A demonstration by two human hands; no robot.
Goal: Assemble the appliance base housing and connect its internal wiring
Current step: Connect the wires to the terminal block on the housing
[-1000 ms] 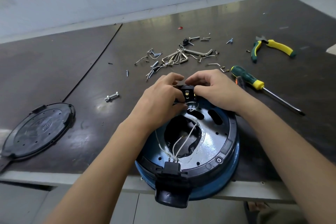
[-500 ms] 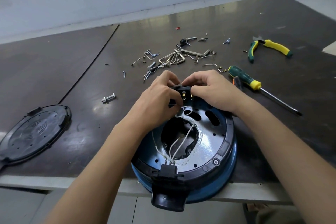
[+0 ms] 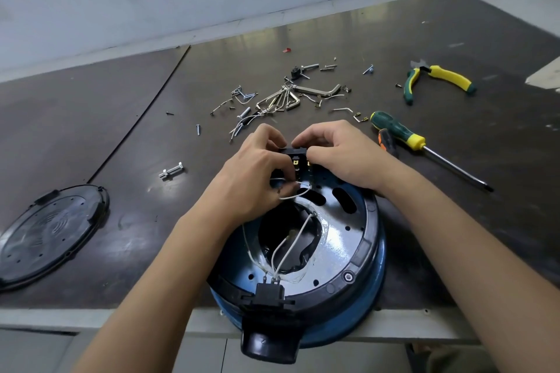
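A round blue appliance base housing (image 3: 342,251) lies upside down at the table's near edge, its black handle overhanging toward me. White wires (image 3: 291,247) run from a black connector block (image 3: 269,292) at the near rim across the central opening. At the far rim sits a small black switch block (image 3: 298,157) with brass terminals. My left hand (image 3: 254,179) pinches a white wire end just below that block. My right hand (image 3: 339,157) grips the block from the right side.
A black round bottom cover (image 3: 51,233) lies at the left. A bolt (image 3: 172,171) lies nearby. Loose screws, clips and hex keys (image 3: 281,97) are scattered behind my hands. A green-yellow screwdriver (image 3: 406,136) and pliers (image 3: 436,79) lie to the right.
Both hands stay at the switch block on the far rim. The fingers shifted slightly, and the white wire end now sticks out below my left fingers.
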